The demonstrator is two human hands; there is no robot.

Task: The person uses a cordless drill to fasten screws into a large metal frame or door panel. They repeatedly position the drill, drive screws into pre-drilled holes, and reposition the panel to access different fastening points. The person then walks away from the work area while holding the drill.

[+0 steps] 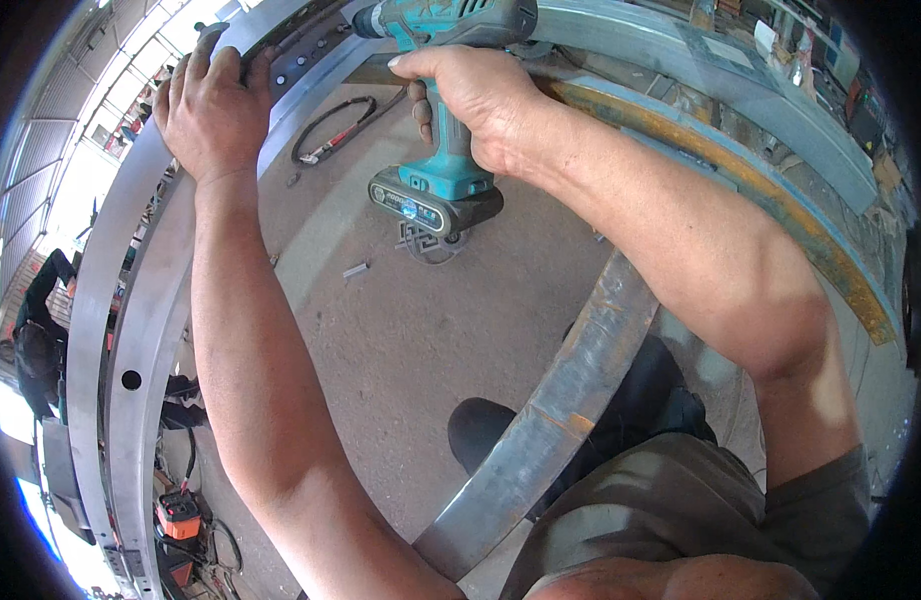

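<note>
The head view shows a teal and black drill [446, 140] near the top, held up above the floor [381, 350]; it is the landmark for everything else here. The right hand [471, 95] is wrapped around its handle, thumb lying along the upper part. A dark battery [436, 205] sits at the handle's foot. The drill's nose points left, toward a row of silver bolts [303, 62] set in a dark recessed strip, the nearest thing to a container in sight.

Left of the drill, the left hand [216, 110] lies over a long grey metal beam [156, 300], fingers bent; I cannot tell whether they pinch anything. The beam runs down and left from there, with a gap along it and a round hole well below the drill.

Below and left of the drill, a black cable [333, 135] with a red part curls on the floor, and a small metal piece [356, 269] lies below it. To the drill's right is a rusty beam [741, 150]. A flat metal bar [551, 410] slants below the drill. Far down to its left stands an orange and black box [179, 515], contents hidden.
</note>
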